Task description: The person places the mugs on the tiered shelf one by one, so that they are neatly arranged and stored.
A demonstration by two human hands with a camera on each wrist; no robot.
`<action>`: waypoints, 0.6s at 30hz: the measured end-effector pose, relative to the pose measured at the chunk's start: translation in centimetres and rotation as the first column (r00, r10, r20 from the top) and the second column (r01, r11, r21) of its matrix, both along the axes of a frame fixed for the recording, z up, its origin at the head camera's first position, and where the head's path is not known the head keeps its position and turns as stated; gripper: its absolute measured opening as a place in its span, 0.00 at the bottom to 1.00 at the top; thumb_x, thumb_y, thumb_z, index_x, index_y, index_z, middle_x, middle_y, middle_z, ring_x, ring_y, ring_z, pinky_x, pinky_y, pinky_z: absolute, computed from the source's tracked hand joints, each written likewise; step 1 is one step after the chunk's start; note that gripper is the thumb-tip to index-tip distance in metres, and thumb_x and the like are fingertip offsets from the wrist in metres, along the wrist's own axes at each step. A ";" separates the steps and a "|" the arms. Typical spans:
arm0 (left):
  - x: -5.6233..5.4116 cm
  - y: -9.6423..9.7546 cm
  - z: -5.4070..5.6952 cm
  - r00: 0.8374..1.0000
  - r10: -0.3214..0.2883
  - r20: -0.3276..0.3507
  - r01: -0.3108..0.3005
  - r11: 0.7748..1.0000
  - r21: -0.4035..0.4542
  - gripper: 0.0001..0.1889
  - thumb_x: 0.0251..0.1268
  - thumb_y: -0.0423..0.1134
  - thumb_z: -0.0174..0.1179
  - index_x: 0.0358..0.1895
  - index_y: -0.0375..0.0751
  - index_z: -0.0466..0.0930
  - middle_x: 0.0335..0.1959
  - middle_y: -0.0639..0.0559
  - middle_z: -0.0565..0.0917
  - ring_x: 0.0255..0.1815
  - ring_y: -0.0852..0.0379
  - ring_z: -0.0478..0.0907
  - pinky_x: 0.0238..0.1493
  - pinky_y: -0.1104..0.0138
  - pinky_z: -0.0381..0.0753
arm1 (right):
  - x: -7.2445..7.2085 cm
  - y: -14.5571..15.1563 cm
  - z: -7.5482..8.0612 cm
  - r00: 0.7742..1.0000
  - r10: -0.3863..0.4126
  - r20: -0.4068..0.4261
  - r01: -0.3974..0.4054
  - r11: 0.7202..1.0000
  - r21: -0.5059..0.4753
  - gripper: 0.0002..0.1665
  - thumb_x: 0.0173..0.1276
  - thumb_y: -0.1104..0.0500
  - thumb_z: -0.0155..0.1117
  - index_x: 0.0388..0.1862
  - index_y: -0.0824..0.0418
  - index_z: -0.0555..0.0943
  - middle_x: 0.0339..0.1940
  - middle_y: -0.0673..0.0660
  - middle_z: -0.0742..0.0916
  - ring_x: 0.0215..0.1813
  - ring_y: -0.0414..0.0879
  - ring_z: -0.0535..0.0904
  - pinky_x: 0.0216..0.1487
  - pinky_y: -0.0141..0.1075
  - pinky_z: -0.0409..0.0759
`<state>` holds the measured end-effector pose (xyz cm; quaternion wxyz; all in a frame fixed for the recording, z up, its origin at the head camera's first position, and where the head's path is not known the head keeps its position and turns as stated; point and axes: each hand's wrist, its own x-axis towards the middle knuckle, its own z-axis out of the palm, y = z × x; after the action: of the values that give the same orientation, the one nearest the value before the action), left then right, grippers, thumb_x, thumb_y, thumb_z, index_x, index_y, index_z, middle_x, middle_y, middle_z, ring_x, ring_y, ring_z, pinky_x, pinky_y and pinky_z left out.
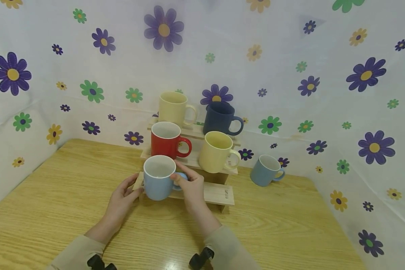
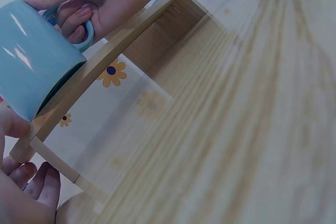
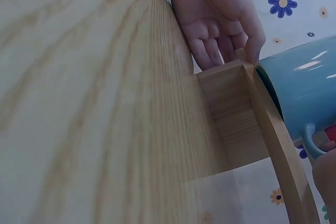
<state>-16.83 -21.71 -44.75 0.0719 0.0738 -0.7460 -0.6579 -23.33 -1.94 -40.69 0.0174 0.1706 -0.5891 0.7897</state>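
A light blue mug (image 1: 159,182) stands upright at the left end of the lowest step of a wooden tiered stand (image 1: 219,193). My right hand (image 1: 194,187) grips its handle, fingers curled through the loop and thumb by the rim, as the left wrist view shows. My left hand (image 1: 119,202) holds the left end of that step. Its thumb (image 2: 16,124) lies by the mug's base, the other fingers around the board's end. On the middle step are a red mug (image 1: 163,144) and a pale yellow mug (image 1: 214,155), handles to the right.
On the top step stand another pale yellow mug (image 1: 172,108) and a dark blue mug (image 1: 217,120). A second light blue mug (image 1: 261,172) sits on the wooden table (image 1: 276,228), right of the stand. Flower-patterned sheeting (image 1: 256,75) encloses the back and sides.
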 end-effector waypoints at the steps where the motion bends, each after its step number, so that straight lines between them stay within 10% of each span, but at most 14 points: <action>1: 0.0 0.0 0.0 1.000 0.000 -0.001 0.000 1.000 0.001 0.32 0.69 0.44 0.57 0.73 0.42 0.57 0.72 0.43 0.60 0.53 0.59 0.71 0.48 0.77 0.71 | 0.0 0.1 0.0 1.000 0.010 0.003 -0.010 1.000 0.001 0.44 0.38 0.42 0.79 0.53 0.64 0.82 0.52 0.56 0.85 0.49 0.43 0.78 0.43 0.30 0.76; 7: -0.1 0.0 0.0 1.000 -0.001 -0.012 0.001 1.000 -0.004 0.33 0.69 0.44 0.57 0.73 0.41 0.57 0.72 0.43 0.60 0.54 0.57 0.71 0.48 0.77 0.71 | -0.1 0.5 0.2 0.999 0.052 0.005 -0.052 0.997 0.052 0.40 0.44 0.46 0.77 0.56 0.63 0.81 0.53 0.53 0.84 0.46 0.42 0.75 0.43 0.29 0.74; 12: -0.1 0.1 0.0 1.000 -0.001 -0.005 0.001 1.000 -0.003 0.34 0.68 0.45 0.58 0.73 0.41 0.57 0.72 0.42 0.60 0.59 0.50 0.68 0.49 0.78 0.70 | 0.3 1.2 1.1 0.996 0.087 -0.026 -0.082 0.983 0.165 0.35 0.54 0.51 0.72 0.60 0.63 0.78 0.34 0.52 0.80 0.35 0.41 0.69 0.35 0.27 0.70; 18: -0.1 0.1 -0.3 1.000 0.009 0.001 -0.009 1.000 0.001 0.33 0.68 0.43 0.58 0.73 0.41 0.57 0.71 0.43 0.61 0.58 0.51 0.69 0.48 0.78 0.71 | 0.5 2.5 1.5 0.976 0.202 -0.087 -0.158 0.919 0.361 0.31 0.66 0.64 0.64 0.68 0.59 0.71 0.58 0.57 0.79 0.53 0.44 0.72 0.51 0.31 0.72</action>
<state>-16.93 -21.57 -45.07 0.0743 0.0777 -0.7454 -0.6579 -22.87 0.58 -39.20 -0.0497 0.2726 -0.7003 0.6579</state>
